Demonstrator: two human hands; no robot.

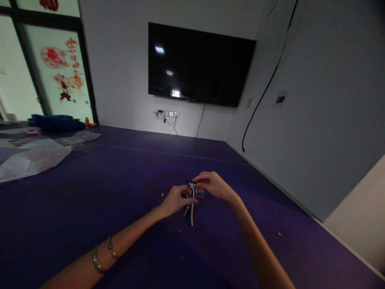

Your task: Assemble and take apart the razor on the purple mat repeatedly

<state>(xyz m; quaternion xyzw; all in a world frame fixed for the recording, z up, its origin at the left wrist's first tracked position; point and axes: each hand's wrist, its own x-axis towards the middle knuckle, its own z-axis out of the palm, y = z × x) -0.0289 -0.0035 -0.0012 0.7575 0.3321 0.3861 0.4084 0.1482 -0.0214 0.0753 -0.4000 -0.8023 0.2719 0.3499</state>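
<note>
Pliers (192, 208) with long pale handles hang head-up in front of me, over the purple table surface. My left hand (176, 200) is closed around their middle, thumb across the front, and the handles point down and spread slightly apart. At the dark head of the pliers, my right hand (212, 184) has its fingertips pinched together. Whether those fingers hold the head itself or some small piece there is too small to tell. Just behind the pliers lies a small clear packet (200, 193) with dark bits, partly hidden by my hands.
The wide purple surface (120, 192) carries a few tiny white scraps. Crumpled clear plastic sheeting (39, 158) lies at the far left, with dark blue cloth (55, 122) and a small orange bottle (87, 121) behind it. A black cable (264, 94) hangs down the right wall.
</note>
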